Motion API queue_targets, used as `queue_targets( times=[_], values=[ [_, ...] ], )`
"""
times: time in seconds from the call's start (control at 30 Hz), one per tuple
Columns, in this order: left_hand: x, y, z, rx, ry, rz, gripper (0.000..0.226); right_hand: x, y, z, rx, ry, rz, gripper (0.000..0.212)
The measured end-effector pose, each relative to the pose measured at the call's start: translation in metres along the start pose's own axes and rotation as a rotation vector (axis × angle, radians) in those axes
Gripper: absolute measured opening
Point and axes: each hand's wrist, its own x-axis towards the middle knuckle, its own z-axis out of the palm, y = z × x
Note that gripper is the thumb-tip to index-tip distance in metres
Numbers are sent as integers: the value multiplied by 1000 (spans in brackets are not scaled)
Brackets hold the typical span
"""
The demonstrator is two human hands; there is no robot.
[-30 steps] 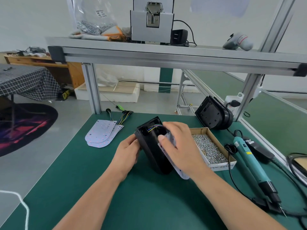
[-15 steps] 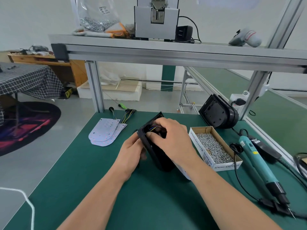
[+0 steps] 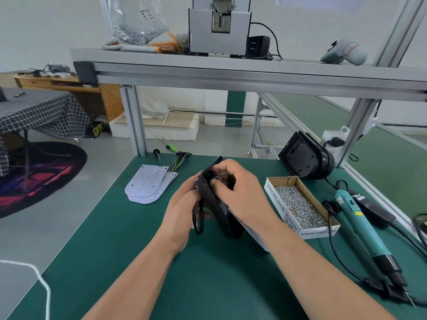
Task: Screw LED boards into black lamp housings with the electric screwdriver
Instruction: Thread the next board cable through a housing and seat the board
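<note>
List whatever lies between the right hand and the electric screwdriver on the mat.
The open box of screws lies between the right hand, busy at the black lamp housing, and the electric screwdriver. It is low; reaching over it looks feasible.

Left arm: bare forearm rises from the lower edge, slanting up and to the right, wrist nearly straight
Left hand [image 3: 184, 211]: palm turned inward, fingers curled round the left side of the black lamp housing [image 3: 227, 224] and gripping it, fingertips hidden behind it
Right arm: bare forearm comes in from the lower right, slanting up and to the left
Right hand [image 3: 242, 195]: back of the hand towards the camera, fingers curled over the housing's upper edge into its opening, thumb tucked at the near rim
Hands together: close, the housing between them
</note>
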Motion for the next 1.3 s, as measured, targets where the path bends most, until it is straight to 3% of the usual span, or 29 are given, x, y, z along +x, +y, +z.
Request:
queue_targets(
  times=[0.17,0.37,0.57,0.77,0.9,1.3],
  values=[
    [2,-3,1,-39,16,-26,41,1,-1,6,-33,-22,6,18],
    [2,0,2,-134,-54,-22,52,-1,1,5,-88,20,-57,11],
    [1,0,4,-224,29,-29,52,-1,3,8,154,-12,39,31],
    [-4,1,8,-297,-15,-35,65,0,3,8,203,8,29,23],
    [-5,0,8,-274,16,-22,79,0,1,4,96,31,24,13],
    [-4,-1,5,-218,8,-33,65,0,-1,5,-116,0,-41,15]
  ],
)
